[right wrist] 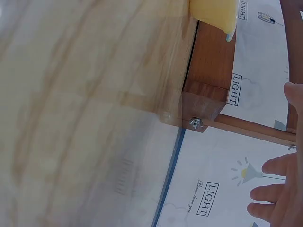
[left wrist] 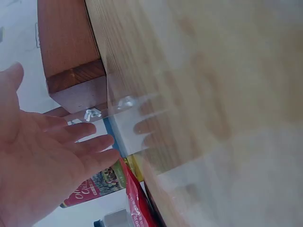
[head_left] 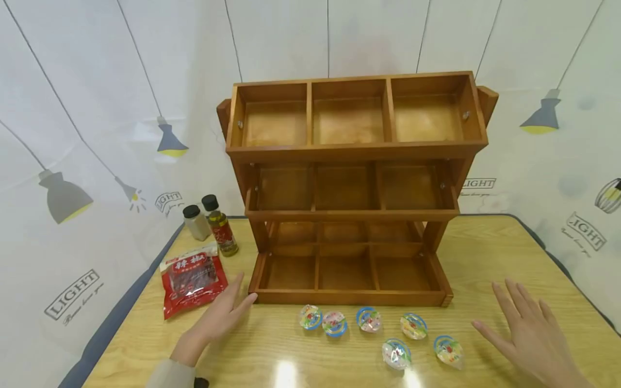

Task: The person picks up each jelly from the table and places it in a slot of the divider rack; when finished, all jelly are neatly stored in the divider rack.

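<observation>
Glossy red packet (head_left: 193, 279) (crinkled) lies beside flat left hand (head_left: 224, 315); right hand (head_left: 531, 337) spread, both grips loose.

rack (head_left: 356, 151) red-brown wood | table (head_left: 485, 253) pale wood grain | packet (head_left: 193, 278) red | jelly cups (head_left: 370, 319) clear w/ blue rims

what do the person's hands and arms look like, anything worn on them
Both hands are bare: no gloves, rings or markings show. The left hand comes out of a light beige-grey sleeve that ends at the wrist. The right hand shows no sleeve in the head view.
</observation>
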### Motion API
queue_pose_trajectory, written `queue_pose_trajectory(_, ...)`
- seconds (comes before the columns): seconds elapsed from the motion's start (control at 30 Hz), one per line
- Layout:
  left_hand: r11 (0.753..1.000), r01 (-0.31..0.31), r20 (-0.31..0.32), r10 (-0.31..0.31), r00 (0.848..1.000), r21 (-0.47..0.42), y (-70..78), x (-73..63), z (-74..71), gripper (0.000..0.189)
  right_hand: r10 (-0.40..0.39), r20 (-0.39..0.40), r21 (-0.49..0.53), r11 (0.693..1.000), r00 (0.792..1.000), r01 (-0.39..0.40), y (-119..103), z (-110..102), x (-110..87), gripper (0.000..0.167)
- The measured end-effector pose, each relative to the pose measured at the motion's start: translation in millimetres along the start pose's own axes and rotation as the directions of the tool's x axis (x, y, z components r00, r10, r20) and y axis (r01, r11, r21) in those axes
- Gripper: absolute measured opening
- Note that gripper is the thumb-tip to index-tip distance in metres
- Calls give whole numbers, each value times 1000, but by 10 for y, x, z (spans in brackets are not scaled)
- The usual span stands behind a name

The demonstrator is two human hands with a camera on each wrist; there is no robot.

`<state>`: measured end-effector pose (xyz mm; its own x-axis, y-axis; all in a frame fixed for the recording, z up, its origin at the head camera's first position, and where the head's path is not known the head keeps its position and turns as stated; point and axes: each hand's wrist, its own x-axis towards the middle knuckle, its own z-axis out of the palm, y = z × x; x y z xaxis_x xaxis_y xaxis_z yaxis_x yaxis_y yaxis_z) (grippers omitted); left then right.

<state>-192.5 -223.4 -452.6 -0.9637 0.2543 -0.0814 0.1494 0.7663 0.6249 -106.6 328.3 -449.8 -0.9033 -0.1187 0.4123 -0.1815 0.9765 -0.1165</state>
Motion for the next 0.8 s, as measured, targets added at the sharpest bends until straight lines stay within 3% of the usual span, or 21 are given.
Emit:
queue_pose_trajectory(0.13, 1000, 3, 31, -2, 1000, -26, -51, 79, 17, 74, 4, 1, 4, 1000, 1000, -4, 16, -17, -11, 85)
queue_pose_trajectory(0.47, 997, 13, 28, -11, 1000, -80, -80, 203, 45, 75, 27, 15, 36, 999, 1000, -28, 53, -50, -40, 84)
queue_pose_trajectory(0.8, 997, -42, 40, 44, 998, -58, -45, 272, -1, 71, 46, 48, 60, 997, 998, -49, 49, -38, -62, 83)
